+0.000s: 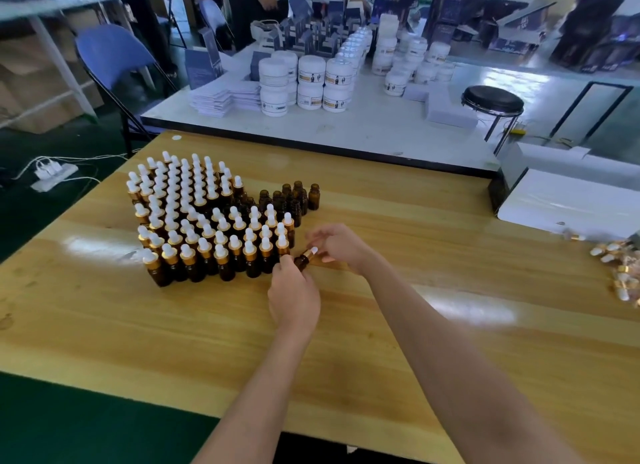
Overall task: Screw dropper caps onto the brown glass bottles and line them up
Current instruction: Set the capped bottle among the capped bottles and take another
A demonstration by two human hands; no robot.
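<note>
**Bench inspection: one bottle in hand, capped block to the left**

Surroundings. The wooden table (415, 325) carries a dense block of capped bottles (194, 221) left of centre, standing upright and touching in rows, each with a gold collar and white bulb. Directly behind that block's right end stands a small cluster of uncapped bottles (294, 197), necks open. A pile of loose dropper caps (620, 273) lies at the table's far right edge, well apart from both hands. A white box (571, 200) sits at the back right corner. Beyond, a white table (346, 131) holds stacked white jars (311, 82) and piles of leaflets (225, 98). A black stool (491, 100), a blue chair (110, 55) and a power strip (53, 176) on the floor are noted.

Containers. Whether the brown bottles hold anything cannot be told through the dark glass. The jars are lidded.

Hands. Both hands meet at one brown bottle (302, 261), tilted with its top up and to the right, just beside the front right corner of the capped block. The left hand (292, 292) grips its body. The right hand (337, 243) pinches its dropper cap (311, 252), fingers curled round it.
</note>
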